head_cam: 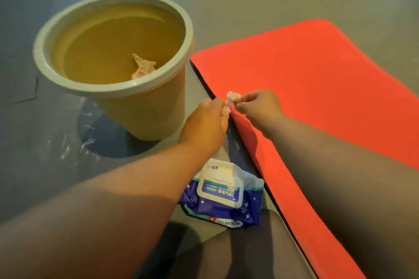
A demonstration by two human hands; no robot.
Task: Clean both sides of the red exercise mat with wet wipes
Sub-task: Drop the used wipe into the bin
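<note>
The red exercise mat (317,88) lies flat on the grey floor at the right, running from near me to the far right. Over its left edge, my left hand (204,124) and my right hand (258,106) meet and both pinch a small bunched white wet wipe (230,98) between their fingertips. Below my hands, a blue and white wet wipes pack (223,195) lies on the floor with its lid closed.
A tan waste bin (145,111) with a pale rim stands on the floor to the left of the mat, a crumpled used wipe (142,67) inside it. My knee shows at the bottom centre. Grey floor surrounds everything.
</note>
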